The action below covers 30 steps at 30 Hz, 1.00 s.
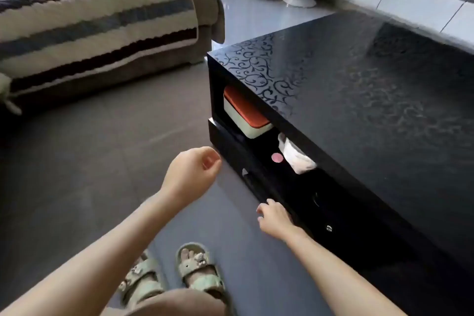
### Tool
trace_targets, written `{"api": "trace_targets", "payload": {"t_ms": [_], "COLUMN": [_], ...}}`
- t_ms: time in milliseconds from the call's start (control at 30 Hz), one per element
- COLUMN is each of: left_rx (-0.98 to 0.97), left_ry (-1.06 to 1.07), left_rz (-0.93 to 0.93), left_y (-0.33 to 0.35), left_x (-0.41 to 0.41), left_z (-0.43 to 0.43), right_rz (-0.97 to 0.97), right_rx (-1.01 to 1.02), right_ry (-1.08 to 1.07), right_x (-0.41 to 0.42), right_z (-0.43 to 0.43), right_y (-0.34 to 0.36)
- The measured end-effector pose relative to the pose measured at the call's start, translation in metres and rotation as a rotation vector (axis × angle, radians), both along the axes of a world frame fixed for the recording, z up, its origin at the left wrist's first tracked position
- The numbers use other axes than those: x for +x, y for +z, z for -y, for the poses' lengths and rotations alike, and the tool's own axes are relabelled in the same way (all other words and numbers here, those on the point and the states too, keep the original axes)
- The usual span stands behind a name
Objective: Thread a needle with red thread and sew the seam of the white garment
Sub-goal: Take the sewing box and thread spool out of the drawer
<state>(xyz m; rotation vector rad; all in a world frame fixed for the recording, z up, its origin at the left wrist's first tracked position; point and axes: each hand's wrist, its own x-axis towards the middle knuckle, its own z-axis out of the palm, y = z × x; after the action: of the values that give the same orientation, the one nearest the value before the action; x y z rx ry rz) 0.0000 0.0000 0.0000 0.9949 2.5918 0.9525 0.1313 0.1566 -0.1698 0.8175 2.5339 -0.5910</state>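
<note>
My right hand (275, 218) reaches to the black coffee table (359, 90), and its fingertips touch the top edge of the lower drawer front (289, 202). My left hand (192, 174) hangs in the air left of the table, fingers loosely curled and holding nothing. In the open shelf above the drawer lie a small round pink-red object (277, 158) and a crumpled white bundle (297, 159). I cannot tell whether these are thread and garment. No needle shows.
A white box with a red lid (246, 115) fills the shelf's left end. A round knob (329, 228) sits on the drawer front. A sofa with a striped cover (97, 20) stands to the left across grey floor. My sandalled feet (179, 274) are below.
</note>
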Motion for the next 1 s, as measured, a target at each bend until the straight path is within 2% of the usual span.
{"api": "trace_targets", "payload": {"t_ms": [100, 233, 400, 533, 633, 700, 733, 833, 867, 900, 933, 1000], "left_rx": [-0.092, -0.188, -0.235, -0.255, -0.275, -0.294, -0.303, -0.33, -0.352, -0.381, -0.415, -0.483], "left_ry": [0.019, -0.004, 0.011, 0.009, -0.022, -0.04, -0.042, -0.039, -0.043, -0.056, -0.075, -0.118], "left_rz": [-0.019, 0.0, 0.071, 0.11, 0.112, 0.116, 0.121, 0.149, 0.162, 0.167, 0.174, 0.204], "left_y": [-0.035, -0.07, -0.094, -0.105, -0.11, -0.113, -0.116, -0.133, -0.142, -0.153, -0.162, -0.178], "left_x": [-0.034, -0.063, -0.074, -0.066, -0.058, -0.055, -0.053, -0.048, -0.047, -0.046, -0.044, -0.042], "left_z": [-0.008, -0.008, -0.02, -0.036, -0.047, -0.05, -0.052, -0.054, -0.055, -0.057, -0.059, -0.063], "right_rz": [0.083, 0.176, 0.235, 0.212, 0.174, 0.008, -0.134, -0.567, -0.62, -0.582, -0.445, -0.087], "right_rx": [0.018, 0.17, 0.208, 0.035, -0.061, -0.07, -0.07, 0.093, 0.154, 0.172, 0.145, 0.074], "right_ry": [-0.037, -0.013, -0.01, 0.023, 0.128, 0.13, 0.077, -0.221, -0.308, -0.362, -0.383, -0.288], "right_x": [-0.027, -0.043, -0.046, -0.037, -0.031, -0.024, -0.019, -0.004, 0.002, 0.007, 0.011, 0.02], "right_z": [-0.013, -0.004, 0.024, 0.042, 0.061, 0.072, 0.076, 0.067, 0.059, 0.051, 0.044, 0.035], "right_y": [-0.034, -0.064, -0.061, -0.055, -0.04, -0.022, -0.016, -0.013, -0.019, -0.025, -0.032, -0.052]}}
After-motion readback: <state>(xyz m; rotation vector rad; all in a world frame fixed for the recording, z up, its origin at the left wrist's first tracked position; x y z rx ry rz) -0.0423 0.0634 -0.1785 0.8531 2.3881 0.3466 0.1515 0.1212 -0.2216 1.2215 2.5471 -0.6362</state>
